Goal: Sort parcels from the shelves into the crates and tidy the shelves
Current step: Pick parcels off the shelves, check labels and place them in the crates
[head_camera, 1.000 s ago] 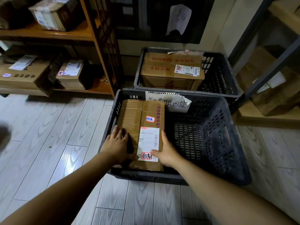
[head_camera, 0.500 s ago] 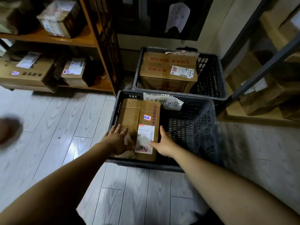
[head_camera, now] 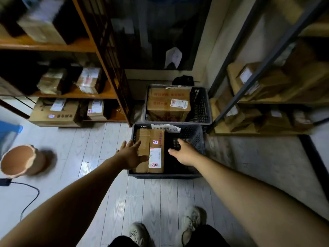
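A brown taped parcel (head_camera: 153, 139) with a white label lies flat in the left half of the near dark crate (head_camera: 197, 138). My left hand (head_camera: 130, 154) hovers open over the parcel's left edge, fingers spread. Over the crate's bare right half, my right hand (head_camera: 184, 152) is open and holds nothing. Behind it stands a second dark crate (head_camera: 200, 106) with a large cardboard box (head_camera: 168, 104) inside. More parcels sit on the wooden shelves (head_camera: 71, 94) at left and on the metal rack (head_camera: 256, 102) at right.
A round wooden stool (head_camera: 21, 161) stands on the pale plank floor at left, with a black cable (head_camera: 26, 193) beside it and a blue bin (head_camera: 8, 129) at the left edge. My two shoes (head_camera: 190, 221) show at the bottom.
Both hands have let go of the parcel and lifted off it, fingers now spread. The view has pulled up and back, showing more shelves, the stool and my feet.
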Motion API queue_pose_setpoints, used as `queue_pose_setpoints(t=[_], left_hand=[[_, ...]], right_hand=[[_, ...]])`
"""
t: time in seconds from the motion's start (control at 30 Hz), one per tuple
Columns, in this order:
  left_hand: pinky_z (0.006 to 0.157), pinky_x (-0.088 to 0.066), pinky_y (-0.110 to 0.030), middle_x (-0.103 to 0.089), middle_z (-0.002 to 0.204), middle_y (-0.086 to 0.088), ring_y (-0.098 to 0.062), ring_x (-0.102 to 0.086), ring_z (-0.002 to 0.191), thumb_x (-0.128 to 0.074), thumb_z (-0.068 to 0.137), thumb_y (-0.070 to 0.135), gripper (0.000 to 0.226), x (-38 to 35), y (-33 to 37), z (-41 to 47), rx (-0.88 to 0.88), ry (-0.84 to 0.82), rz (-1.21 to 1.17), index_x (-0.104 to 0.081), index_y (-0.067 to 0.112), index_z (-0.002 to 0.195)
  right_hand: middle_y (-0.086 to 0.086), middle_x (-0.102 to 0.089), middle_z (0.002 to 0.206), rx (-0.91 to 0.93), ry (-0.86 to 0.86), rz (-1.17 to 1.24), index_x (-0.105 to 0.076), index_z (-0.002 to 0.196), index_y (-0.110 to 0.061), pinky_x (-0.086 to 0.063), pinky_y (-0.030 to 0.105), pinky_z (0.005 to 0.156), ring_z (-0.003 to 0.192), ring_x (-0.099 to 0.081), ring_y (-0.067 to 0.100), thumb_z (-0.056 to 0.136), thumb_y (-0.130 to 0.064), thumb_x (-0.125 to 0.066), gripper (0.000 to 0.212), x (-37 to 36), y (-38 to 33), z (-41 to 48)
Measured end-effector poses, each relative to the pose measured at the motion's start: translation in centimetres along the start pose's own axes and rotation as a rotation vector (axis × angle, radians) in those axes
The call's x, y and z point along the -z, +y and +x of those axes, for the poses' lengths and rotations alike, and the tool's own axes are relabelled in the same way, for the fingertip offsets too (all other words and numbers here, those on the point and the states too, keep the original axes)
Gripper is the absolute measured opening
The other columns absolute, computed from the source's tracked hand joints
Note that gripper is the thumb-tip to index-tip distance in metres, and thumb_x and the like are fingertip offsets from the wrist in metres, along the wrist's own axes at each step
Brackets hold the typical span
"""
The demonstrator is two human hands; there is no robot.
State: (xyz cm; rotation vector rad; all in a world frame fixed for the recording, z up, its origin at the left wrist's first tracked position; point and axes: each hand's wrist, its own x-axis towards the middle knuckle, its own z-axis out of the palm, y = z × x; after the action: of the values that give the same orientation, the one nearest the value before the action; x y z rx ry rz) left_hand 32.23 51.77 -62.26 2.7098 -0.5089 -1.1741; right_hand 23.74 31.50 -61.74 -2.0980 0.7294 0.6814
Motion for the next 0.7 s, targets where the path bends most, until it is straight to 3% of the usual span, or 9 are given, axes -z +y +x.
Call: queue_pose_setpoints(t=[0.27,0.33,0.43,0.7], left_hand=[[0.119,-0.001,-0.047,0.001,0.159,-0.010,-0.033,0.010,0.145,-0.046,0.083,0.066,0.092,8.1,3.6,-10.0,-0.149,0.031,0.112,-0.003,0.024,0.153],[0.118,0.001,-0.045,0.001,0.159,-0.008,-0.031,0.010,0.145,-0.046,0.090,0.057,0.082,9.8,5.4,-11.8,-0.195,0.056,0.155,-0.005,0.022,0.152],[0.118,0.002,-0.048,0.001,0.160,-0.007,-0.030,0.011,0.145,-0.044,0.093,0.052,0.077,11.8,9.6,-15.3,-0.277,0.099,0.191,-0.004,0.023,0.152],[0.116,0.005,-0.036,-0.001,0.160,-0.009,-0.025,0.006,0.146,-0.043,0.095,0.048,0.076,13.5,22.8,-21.1,-0.452,0.241,0.330,-0.005,0.014,0.152]], right_hand=[[0.008,-0.023,0.157,0.001,0.107,0.005,-0.019,0.152,-0.016,-0.030,0.033,0.111,0.141,-0.030,0.025,0.093,-0.048,-0.052,0.075,6.2,-4.9,-12.0],[0.005,-0.024,0.157,0.008,0.133,0.000,-0.019,0.152,-0.017,-0.030,0.032,0.109,0.140,-0.031,0.025,0.093,-0.049,-0.051,0.074,7.5,-5.2,-13.6],[0.004,-0.023,0.157,-0.002,0.198,0.029,-0.018,0.152,-0.019,-0.032,0.034,0.111,0.140,-0.031,0.024,0.091,-0.052,-0.052,0.077,10.6,-4.6,-16.9],[0.005,-0.029,0.155,0.024,0.366,0.038,-0.021,0.151,-0.016,-0.034,0.032,0.108,0.138,-0.034,0.025,0.093,-0.048,-0.052,0.073,21.7,0.7,-26.6]])
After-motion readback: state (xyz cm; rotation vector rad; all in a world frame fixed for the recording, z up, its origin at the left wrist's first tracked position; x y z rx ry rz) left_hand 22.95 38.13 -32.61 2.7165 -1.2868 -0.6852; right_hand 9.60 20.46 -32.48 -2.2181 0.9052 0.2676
